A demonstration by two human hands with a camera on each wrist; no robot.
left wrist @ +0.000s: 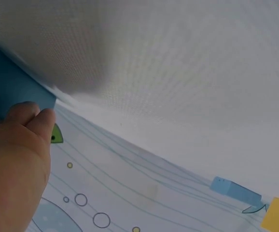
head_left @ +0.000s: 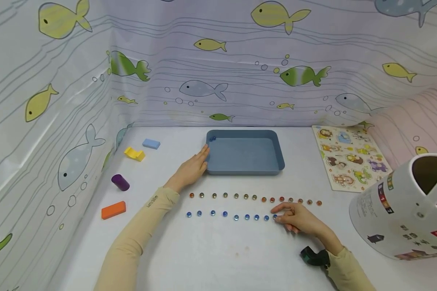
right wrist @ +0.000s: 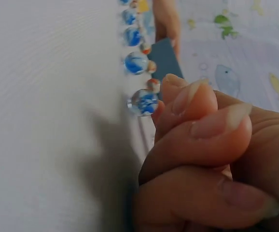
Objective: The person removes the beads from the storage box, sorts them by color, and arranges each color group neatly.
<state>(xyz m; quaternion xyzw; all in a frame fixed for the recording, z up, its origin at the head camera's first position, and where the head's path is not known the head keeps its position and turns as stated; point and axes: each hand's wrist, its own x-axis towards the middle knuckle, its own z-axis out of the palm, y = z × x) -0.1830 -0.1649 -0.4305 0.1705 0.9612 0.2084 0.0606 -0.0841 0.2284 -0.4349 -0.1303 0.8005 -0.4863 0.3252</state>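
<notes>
My left hand [head_left: 190,169] rests with extended fingers against the left wall of a shallow blue-grey tray [head_left: 245,172]. Two dark blue marbles [head_left: 213,138] lie in the tray's far left corner. On the table, several blue-and-clear marbles [head_left: 225,214] form a row. My right hand [head_left: 298,218] is at that row's right end, its thumb by the last blue marble [right wrist: 143,102]. Index finger and thumb stand apart there, while the other fingers curl in. Behind runs a second row of several orange and brownish marbles [head_left: 246,197].
Left on the table are a light blue block [head_left: 151,144], a yellow curved block [head_left: 134,154], a purple cylinder [head_left: 120,182] and an orange block [head_left: 113,210]. An animal picture board [head_left: 349,157] lies at right, behind a large white bucket [head_left: 389,218]. Fish-patterned curtain encloses the table.
</notes>
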